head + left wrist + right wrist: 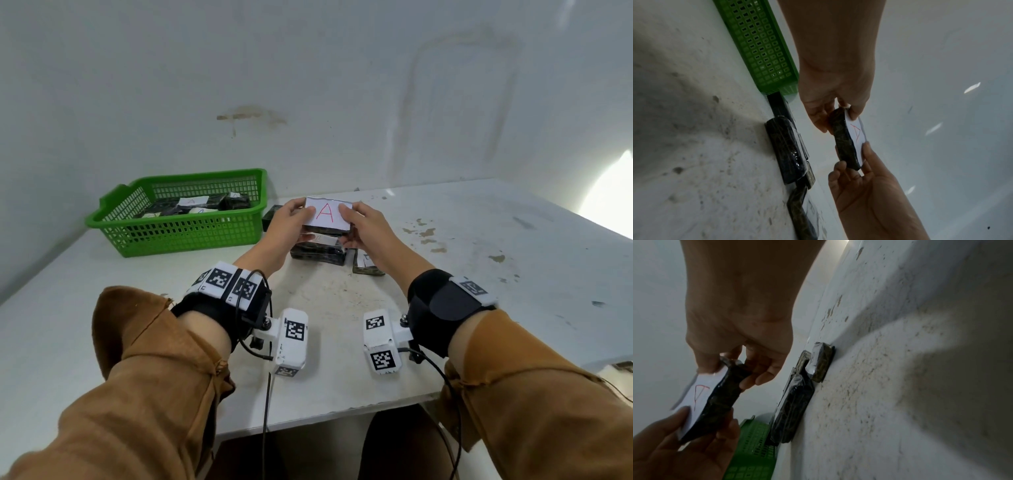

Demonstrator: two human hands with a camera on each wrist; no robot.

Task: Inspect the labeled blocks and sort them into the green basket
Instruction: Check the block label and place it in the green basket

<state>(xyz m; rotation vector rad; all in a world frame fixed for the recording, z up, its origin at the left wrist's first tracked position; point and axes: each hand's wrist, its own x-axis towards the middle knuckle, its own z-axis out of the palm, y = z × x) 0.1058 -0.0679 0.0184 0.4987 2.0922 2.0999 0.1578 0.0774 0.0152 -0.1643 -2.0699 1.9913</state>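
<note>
A dark wrapped block (327,214) with a white label bearing a red "A" is held up above the table, label facing me. My left hand (299,219) pinches its left end and my right hand (346,222) pinches its right end, thumbs on the label. The left wrist view shows the block (844,142) edge-on between the left hand (830,116) and right hand (855,164); the right wrist view shows the same block (723,399). The green basket (188,233) sits to the left and holds several labeled blocks (191,204).
Under the hands more dark blocks lie on the white, stained table (479,240): one (318,255) directly below, one (368,267) to its right, one (272,214) by the basket's right side. A wall stands close behind the table.
</note>
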